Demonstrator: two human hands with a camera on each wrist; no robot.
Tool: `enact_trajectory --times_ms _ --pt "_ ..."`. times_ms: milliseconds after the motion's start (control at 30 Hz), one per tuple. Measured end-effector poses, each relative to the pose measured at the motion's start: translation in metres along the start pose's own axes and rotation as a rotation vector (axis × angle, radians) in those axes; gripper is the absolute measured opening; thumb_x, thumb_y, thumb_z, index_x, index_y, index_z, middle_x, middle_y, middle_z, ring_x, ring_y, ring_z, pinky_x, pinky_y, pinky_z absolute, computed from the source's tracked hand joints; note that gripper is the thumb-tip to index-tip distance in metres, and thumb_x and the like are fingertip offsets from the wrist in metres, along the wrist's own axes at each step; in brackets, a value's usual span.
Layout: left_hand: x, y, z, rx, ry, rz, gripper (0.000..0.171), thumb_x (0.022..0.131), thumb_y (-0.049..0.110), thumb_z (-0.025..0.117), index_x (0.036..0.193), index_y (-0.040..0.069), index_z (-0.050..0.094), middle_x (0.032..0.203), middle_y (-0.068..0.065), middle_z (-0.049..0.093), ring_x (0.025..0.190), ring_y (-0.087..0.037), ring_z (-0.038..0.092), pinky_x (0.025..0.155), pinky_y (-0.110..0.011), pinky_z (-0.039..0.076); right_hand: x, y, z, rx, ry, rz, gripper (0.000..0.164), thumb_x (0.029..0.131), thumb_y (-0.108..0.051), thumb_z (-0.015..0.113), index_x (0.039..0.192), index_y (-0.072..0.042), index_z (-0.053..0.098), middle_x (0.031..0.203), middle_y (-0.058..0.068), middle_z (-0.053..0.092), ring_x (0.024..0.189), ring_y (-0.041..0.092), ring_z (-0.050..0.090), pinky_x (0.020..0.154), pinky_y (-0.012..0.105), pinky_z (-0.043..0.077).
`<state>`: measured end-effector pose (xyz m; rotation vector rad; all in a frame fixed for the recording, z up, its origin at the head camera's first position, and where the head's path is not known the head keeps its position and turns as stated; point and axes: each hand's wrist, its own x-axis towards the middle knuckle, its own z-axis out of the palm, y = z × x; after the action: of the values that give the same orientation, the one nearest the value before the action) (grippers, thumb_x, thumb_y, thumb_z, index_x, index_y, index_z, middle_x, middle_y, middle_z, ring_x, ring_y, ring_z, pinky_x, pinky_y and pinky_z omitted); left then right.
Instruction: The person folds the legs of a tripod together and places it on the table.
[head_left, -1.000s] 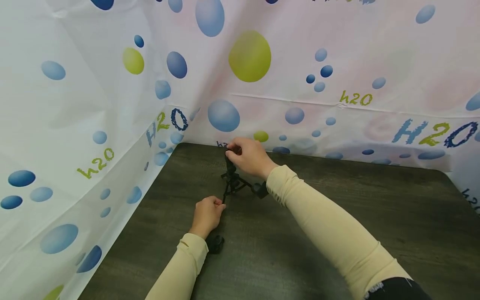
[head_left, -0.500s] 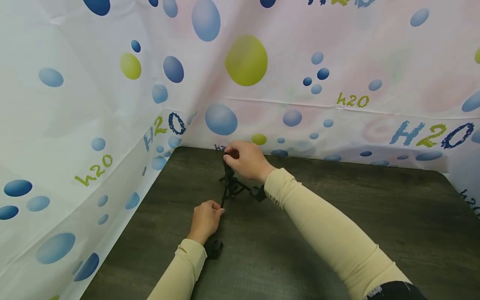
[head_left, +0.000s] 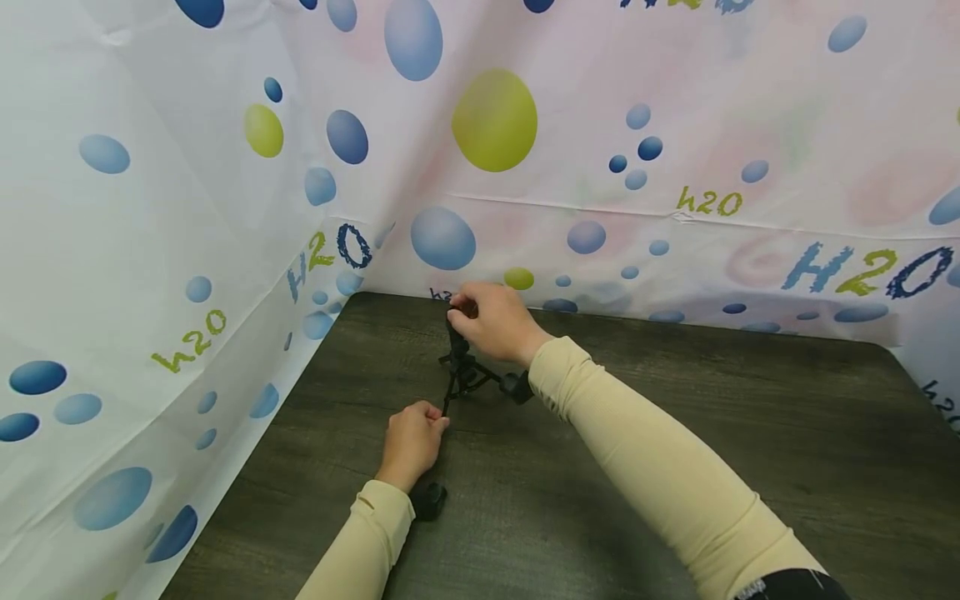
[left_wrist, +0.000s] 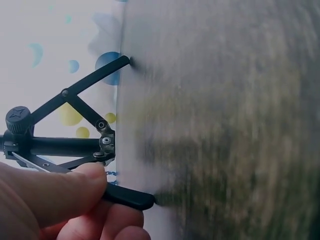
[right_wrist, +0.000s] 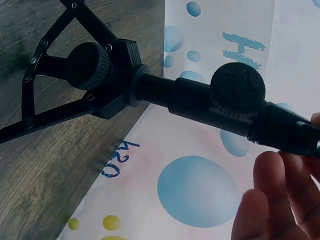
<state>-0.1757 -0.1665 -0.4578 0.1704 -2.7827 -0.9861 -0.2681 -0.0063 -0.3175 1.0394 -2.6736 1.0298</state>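
A small black tripod [head_left: 463,375] stands on the dark table near its far left corner, legs spread. My left hand [head_left: 411,442] pinches one leg, thumb on top and fingers beneath. In the left wrist view that leg [left_wrist: 131,196] ends in a rounded tip close to the tabletop. Up at the top, my right hand [head_left: 498,321] grips the tripod's upper end. The right wrist view shows the centre column [right_wrist: 192,97], a round knob [right_wrist: 238,86] on it, and a lower knob [right_wrist: 88,66] by the leg hub. The right thumb is mostly out of that view.
A wood-grain table [head_left: 675,433] extends to the right and toward me. White sheeting [head_left: 585,125] printed with blue and green bubbles rises behind it and along the left side. A black block [head_left: 429,500] sits at the left wrist, another [head_left: 516,386] at the right.
The head view has tilted a little, so the whole scene sits slightly lower. Both hands keep their hold on the tripod, with no clear movement of it.
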Motion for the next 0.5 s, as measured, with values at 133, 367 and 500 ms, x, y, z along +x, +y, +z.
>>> enact_trajectory --times_ms 133,367,500 --pt "-0.0008 0.0011 -0.0006 0.001 0.005 -0.01 0.01 0.09 0.012 0.075 0.087 0.005 0.07 0.075 -0.002 0.067 0.067 -0.019 0.063 0.062 -0.039 0.053 -0.0006 -0.0009 -0.0005 -0.003 0.005 -0.002 0.02 0.102 -0.018 0.056 0.113 -0.005 0.067 0.1 0.006 0.068 0.088 0.02 0.063 0.081 0.037 0.051" --pt "-0.0015 0.0028 -0.0002 -0.006 0.029 -0.006 0.009 0.09 0.011 0.075 0.086 0.004 0.07 0.074 -0.001 0.067 0.067 -0.02 0.064 0.063 -0.041 0.053 -0.0004 -0.0019 -0.0007 -0.013 0.008 0.001 0.02 0.102 -0.019 0.056 0.113 -0.005 0.067 0.098 0.005 0.068 0.087 0.019 0.063 0.08 0.036 0.051" --pt "-0.0031 0.0028 -0.0007 -0.004 0.035 -0.006 0.009 0.09 0.011 0.075 0.087 0.004 0.071 0.075 -0.001 0.067 0.067 -0.02 0.063 0.064 -0.041 0.054 -0.0001 -0.0022 -0.0005 -0.022 0.007 0.002 0.02 0.102 -0.018 0.057 0.113 -0.005 0.067 0.099 0.006 0.068 0.087 0.019 0.063 0.08 0.036 0.051"
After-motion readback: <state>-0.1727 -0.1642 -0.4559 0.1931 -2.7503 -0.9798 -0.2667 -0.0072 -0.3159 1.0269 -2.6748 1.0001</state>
